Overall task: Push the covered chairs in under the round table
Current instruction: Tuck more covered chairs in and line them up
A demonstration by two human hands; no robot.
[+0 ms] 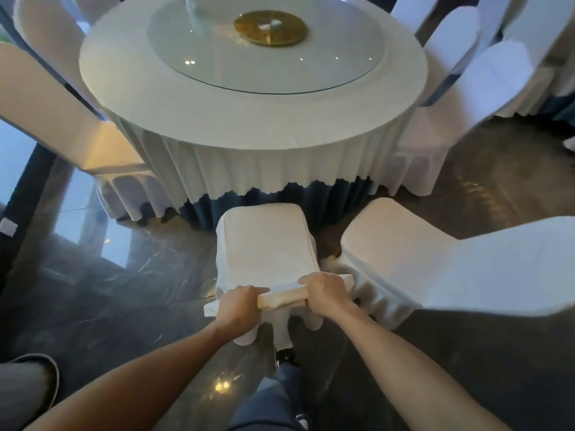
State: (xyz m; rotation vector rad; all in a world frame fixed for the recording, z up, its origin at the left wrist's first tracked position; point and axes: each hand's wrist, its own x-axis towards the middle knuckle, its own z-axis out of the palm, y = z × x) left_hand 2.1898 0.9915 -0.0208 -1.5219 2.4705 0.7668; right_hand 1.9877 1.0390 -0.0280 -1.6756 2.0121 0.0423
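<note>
A white-covered chair stands right in front of me, its seat facing the round table, a short gap from the table's skirt. My left hand and my right hand both grip the top edge of its backrest, side by side. The round table wears a white cloth over a dark skirt and carries a glass turntable with a gold disc at its centre.
Another covered chair stands to the right, angled away from the table. More covered chairs sit at the left and right of the table. The floor is dark polished stone. My legs and shoe are below the chair.
</note>
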